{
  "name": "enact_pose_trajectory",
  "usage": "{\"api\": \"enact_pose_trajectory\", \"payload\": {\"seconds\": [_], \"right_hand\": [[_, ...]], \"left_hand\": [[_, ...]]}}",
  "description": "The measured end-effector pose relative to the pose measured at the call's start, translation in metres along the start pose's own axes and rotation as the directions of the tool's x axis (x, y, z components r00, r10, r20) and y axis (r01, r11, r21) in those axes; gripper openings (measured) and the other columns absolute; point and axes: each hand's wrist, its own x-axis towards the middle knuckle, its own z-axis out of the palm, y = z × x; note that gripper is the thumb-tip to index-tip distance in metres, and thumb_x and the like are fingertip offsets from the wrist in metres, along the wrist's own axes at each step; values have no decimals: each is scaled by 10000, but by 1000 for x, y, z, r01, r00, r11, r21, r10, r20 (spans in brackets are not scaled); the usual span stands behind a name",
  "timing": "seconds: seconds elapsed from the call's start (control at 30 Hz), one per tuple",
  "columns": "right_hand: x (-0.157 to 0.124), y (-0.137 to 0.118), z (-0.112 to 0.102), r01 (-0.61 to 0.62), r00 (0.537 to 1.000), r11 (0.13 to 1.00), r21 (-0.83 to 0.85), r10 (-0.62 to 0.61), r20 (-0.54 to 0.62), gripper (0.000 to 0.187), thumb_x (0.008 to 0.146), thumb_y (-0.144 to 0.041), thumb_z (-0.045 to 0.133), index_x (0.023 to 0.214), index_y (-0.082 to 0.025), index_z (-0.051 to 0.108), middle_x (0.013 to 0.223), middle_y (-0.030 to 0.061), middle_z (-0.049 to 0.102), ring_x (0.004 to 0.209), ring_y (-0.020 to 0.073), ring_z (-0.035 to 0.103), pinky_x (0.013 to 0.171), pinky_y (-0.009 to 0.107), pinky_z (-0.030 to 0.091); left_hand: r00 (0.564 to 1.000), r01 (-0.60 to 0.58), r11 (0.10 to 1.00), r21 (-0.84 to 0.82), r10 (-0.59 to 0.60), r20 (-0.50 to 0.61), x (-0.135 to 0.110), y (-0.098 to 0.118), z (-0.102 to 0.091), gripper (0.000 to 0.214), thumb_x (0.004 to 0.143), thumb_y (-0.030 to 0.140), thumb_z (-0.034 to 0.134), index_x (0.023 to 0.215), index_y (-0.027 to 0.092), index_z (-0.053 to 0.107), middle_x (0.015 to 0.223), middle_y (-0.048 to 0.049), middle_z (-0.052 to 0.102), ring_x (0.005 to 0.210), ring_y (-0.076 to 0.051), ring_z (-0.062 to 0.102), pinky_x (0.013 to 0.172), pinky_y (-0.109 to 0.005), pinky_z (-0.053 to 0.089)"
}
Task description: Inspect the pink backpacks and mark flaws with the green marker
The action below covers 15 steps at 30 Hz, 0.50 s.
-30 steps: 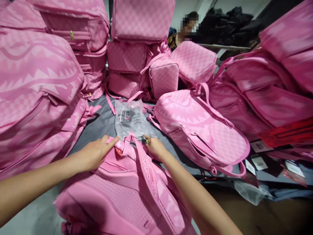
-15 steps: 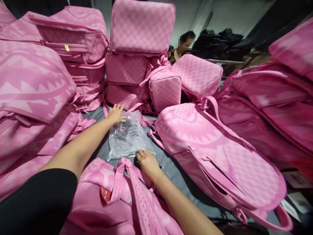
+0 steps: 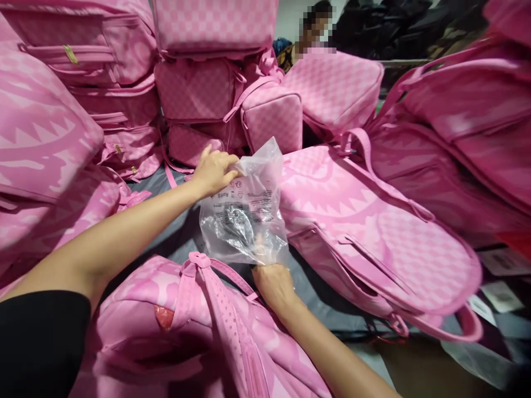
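A clear plastic bag [image 3: 244, 193] with printed marks, RoHS among them, is held up off the grey table cover. Its upper left edge is pinched between thumb and fingers of my left hand [image 3: 213, 171]. My right hand [image 3: 276, 287] is at the bag's lower edge, knuckles up. Its fingers reach behind or into the plastic and show only faintly, so I cannot see what they hold. Something dark shows through the middle of the bag. Just in front of me lies a pink backpack [image 3: 141, 309] with a perforated strap.
Another pink backpack [image 3: 357, 221] lies along the right of the bag. Stacked pink bags [image 3: 199, 88] stand at the back, with more at left and far right. A person [image 3: 309, 33] is beyond the stack. The grey table cover [image 3: 319, 298] shows between the backpacks.
The plastic bag, flat on the table before, is raised and tilted up. My left hand has moved right with its edge; my right hand has gone to its lower edge. The view has shifted down.
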Motion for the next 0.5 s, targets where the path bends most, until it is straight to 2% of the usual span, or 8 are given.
{"api": "enact_pose_trajectory", "payload": {"seconds": [0.1,0.17,0.23,0.3,0.33,0.4,0.43,0.5], "right_hand": [[2,-2,-3,-49,998,999,-4,49,47,499,992,-317,484,1464,-156,481,1328,191,659,1045,298,717,846,365,579],[5,-2,-6,-35,996,999,-10,36,86,452,988,-398,529,1365,-156,581,1221,182,711,1065,287,710,878,332,561],[7,-1,-8,-29,993,999,-19,31,115,382,975,-409,562,1237,-151,665,1095,176,741,1044,285,712,875,321,555],[6,-1,-9,-26,991,999,-20,29,132,382,972,-422,565,1218,-150,671,1090,185,726,1019,294,707,836,342,568],[5,-1,-10,3,990,1000,-25,1,138,403,974,-428,558,1254,-153,651,1140,196,704,1031,301,695,812,354,575],[3,-1,-9,118,984,992,-44,-111,139,449,983,-416,537,1352,-166,583,1277,217,634,1100,320,646,774,371,587],[2,-1,-9,191,975,980,-58,-182,129,455,989,-386,525,1391,-173,549,1337,219,595,1146,327,610,770,375,590],[1,0,-8,344,937,935,-88,-335,102,440,1000,-290,489,1423,-169,512,1398,208,554,1209,332,547,791,383,590]], "left_hand": [[989,61,998,-31,-56,138,11,7,20,375,932,345,626,1265,177,657,1287,-109,654,1263,-281,540,1199,-545,239],[987,74,997,24,-77,141,8,11,30,609,887,327,689,1442,152,510,1491,-184,479,1411,-355,384,1207,-583,190],[986,63,993,95,-77,149,-7,16,35,768,886,307,681,1552,143,334,1598,-207,300,1484,-377,241,1218,-570,169],[964,27,992,127,-60,260,-30,17,39,657,941,313,587,1537,160,357,1566,-179,356,1457,-342,309,1198,-504,263],[937,8,993,118,-49,345,-42,17,42,577,959,326,551,1501,174,422,1509,-158,440,1408,-320,392,1166,-468,330],[853,-16,996,84,-30,521,-65,13,52,490,960,371,550,1422,209,534,1409,-116,561,1305,-282,520,1089,-403,433],[810,-23,997,71,-23,585,-75,10,58,490,945,392,577,1405,225,558,1413,-104,570,1293,-275,539,1074,-386,452],[745,-29,998,57,-16,667,-87,3,73,553,923,412,612,1443,244,526,1513,-102,492,1362,-295,485,1115,-406,422]]}}
